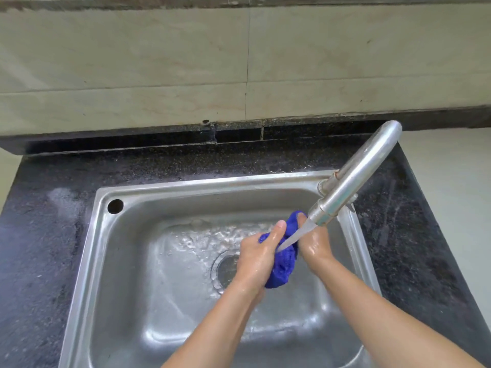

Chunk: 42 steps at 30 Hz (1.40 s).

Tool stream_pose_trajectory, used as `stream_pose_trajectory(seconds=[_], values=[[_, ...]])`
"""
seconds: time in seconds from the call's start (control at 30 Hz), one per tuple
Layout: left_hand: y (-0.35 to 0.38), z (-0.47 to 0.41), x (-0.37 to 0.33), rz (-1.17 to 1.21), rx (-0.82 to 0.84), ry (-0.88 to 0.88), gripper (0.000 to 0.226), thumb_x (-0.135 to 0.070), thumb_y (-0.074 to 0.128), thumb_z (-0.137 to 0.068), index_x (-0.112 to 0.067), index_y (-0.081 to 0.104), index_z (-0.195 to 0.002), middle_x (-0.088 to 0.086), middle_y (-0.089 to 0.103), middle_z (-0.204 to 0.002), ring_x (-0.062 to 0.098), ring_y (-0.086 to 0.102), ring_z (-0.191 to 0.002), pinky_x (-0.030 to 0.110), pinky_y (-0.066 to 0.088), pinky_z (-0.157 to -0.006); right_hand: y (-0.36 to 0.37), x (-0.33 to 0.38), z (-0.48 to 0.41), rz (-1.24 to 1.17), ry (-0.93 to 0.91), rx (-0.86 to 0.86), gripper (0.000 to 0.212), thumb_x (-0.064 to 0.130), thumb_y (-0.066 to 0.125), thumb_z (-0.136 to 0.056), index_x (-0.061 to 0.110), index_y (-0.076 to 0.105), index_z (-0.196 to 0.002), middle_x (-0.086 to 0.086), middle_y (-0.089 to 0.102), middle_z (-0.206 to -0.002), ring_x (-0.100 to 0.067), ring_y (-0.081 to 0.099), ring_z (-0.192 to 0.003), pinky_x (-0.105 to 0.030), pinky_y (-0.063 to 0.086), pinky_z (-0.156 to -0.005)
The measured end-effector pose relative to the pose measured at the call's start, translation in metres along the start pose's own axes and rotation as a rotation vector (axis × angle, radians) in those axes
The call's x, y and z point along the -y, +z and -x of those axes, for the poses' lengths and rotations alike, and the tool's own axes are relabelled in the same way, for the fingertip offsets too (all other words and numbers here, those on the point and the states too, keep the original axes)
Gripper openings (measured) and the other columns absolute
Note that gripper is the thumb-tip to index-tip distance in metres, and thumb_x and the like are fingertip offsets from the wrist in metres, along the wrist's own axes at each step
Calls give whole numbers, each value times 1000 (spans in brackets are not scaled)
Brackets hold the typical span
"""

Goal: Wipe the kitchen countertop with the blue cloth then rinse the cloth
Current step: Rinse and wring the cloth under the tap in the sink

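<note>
Left hand (259, 254): grips the bunched blue cloth (283, 266).
Right hand (314, 244): grips its other side.
Risk: the faucet (353, 176) stream could splash onto the surface (47, 235).

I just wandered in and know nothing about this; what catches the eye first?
The bright blue cloth, gripped by the left hand and right hand over the middle of the steel sink. A stream of water from the faucet, which slants in from the sink's right rear corner, pours onto the cloth. A dark speckled countertop surrounds the sink.
</note>
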<state>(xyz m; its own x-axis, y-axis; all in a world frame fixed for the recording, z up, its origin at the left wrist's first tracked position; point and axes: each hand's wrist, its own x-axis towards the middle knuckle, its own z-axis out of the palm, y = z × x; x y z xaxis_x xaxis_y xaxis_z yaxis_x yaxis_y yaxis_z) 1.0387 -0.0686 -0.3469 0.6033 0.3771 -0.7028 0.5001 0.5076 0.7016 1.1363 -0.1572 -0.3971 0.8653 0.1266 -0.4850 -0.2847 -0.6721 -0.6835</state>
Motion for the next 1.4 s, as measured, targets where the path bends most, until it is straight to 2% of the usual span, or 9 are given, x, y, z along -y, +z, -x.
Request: stream_pose_trajectory(seconds=[0.13, 0.33, 0.47, 0.67, 0.83, 1.0, 1.2, 1.3, 1.4], values=[[-20, -4, -27, -30, 182, 126, 21, -14, 71, -81, -14, 53, -69, 1, 55, -62, 15, 49, -59, 21, 41, -57, -31, -11, 16, 40, -265, 104, 30, 34, 44, -87, 24, 61, -110, 10, 64, -106, -10, 60, -102, -28, 45, -92], [-35, -12, -48, -226, 156, 216, 13, -14, 66, -83, -15, 55, -76, 3, 65, -69, 18, 56, -63, 27, 47, -58, -18, 10, 42, -170, -134, 574, 54, 54, 53, -86, 1, 67, -92, -20, 68, -88, -17, 58, -80, -36, 48, -73], [-67, -38, -39, -306, -355, 220, 31, -41, 58, -91, -15, 50, -78, 4, 59, -73, 22, 56, -65, 31, 49, -48, -28, 20, 49, -223, -249, 388, 27, 32, 67, -87, 25, 64, -62, 2, 55, -60, -14, 51, -59, -23, 39, -57], [-60, -31, -3, -531, -497, 240, 21, -33, 66, -87, -19, 51, -87, 1, 62, -80, 29, 57, -80, 35, 43, -71, -23, 28, 46, -29, -207, 235, 14, 34, 68, -74, 23, 62, -69, -5, 61, -62, -15, 50, -61, -37, 43, -57], [-63, -29, -24, 113, -298, 270, 28, 9, 50, -90, -17, 61, -95, 12, 66, -91, 24, 63, -79, 32, 52, -67, -44, 19, 43, 418, -247, 194, 12, 26, 63, -81, 35, 70, -84, 12, 63, -68, -17, 59, -72, -32, 45, -63], [-49, -29, -14, 73, -296, -24, 61, -26, 66, -81, -20, 43, -137, 11, 56, -121, 25, 56, -107, 38, 46, -97, -43, 45, 64, -289, -228, 344, 16, 24, 70, -77, 9, 73, -77, -15, 64, -75, -22, 53, -61, -33, 44, -56], [-17, -6, -10, 188, 99, -311, 32, -49, 53, -92, -22, 70, -96, 3, 73, -82, 21, 63, -72, 34, 45, -74, -42, 61, 64, -345, -256, 383, 10, 16, 71, -80, 16, 73, -70, -7, 69, -70, -14, 60, -69, -27, 47, -64], [-20, -16, -12, 279, -62, -241, 18, -37, 64, -88, -19, 65, -92, 1, 70, -72, 18, 61, -60, 29, 44, -62, -46, 46, 53, -400, -170, 172, 13, 32, 68, -70, 20, 70, -67, 1, 63, -69, -16, 54, -75, -40, 46, -74], [-15, -16, -13, 309, -160, -279, 27, -43, 59, -90, -17, 64, -86, 2, 68, -67, 22, 61, -64, 36, 47, -69, -22, 43, 73, -555, -88, 192, 9, 20, 62, -81, 22, 70, -80, 9, 68, -72, -8, 60, -69, -19, 46, -66]])
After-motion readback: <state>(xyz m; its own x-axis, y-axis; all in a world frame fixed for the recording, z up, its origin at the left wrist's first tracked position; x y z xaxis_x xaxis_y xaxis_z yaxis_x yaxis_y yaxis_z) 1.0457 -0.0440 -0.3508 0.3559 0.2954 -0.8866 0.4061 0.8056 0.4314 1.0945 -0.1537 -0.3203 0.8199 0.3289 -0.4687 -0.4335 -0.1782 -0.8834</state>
